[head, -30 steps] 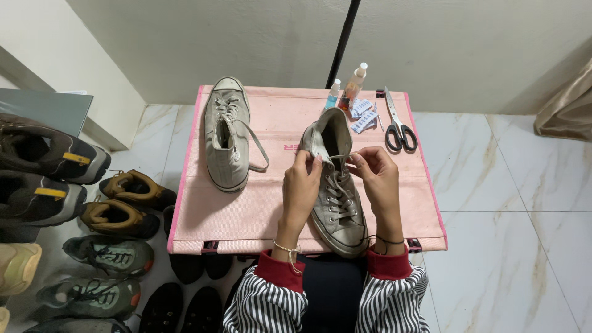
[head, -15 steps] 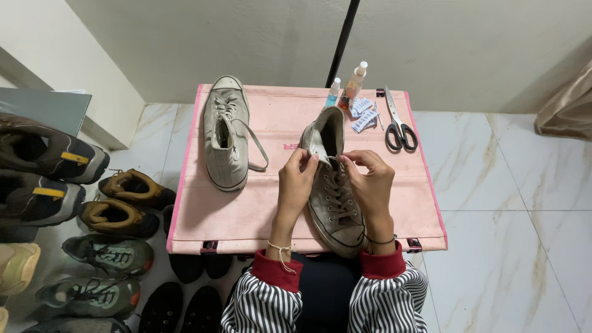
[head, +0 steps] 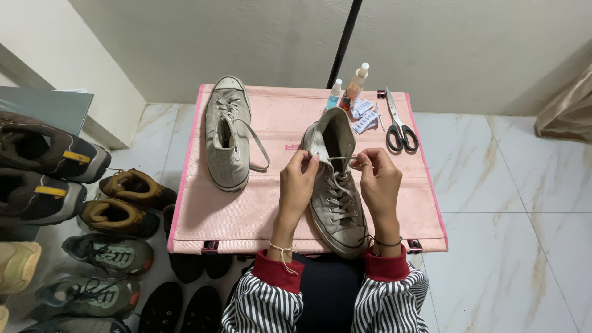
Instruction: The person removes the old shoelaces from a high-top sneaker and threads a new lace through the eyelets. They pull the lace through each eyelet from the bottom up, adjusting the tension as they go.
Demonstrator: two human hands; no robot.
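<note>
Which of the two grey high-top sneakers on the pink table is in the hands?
The right-hand sneaker: left hand and right hand pinch its lace at the collar. The other sneaker lies apart, untouched, lace trailing.

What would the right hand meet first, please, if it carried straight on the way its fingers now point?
The right hand points left across the grey shoe, so it would probably meet the left hand first; depth is unclear.
</note>
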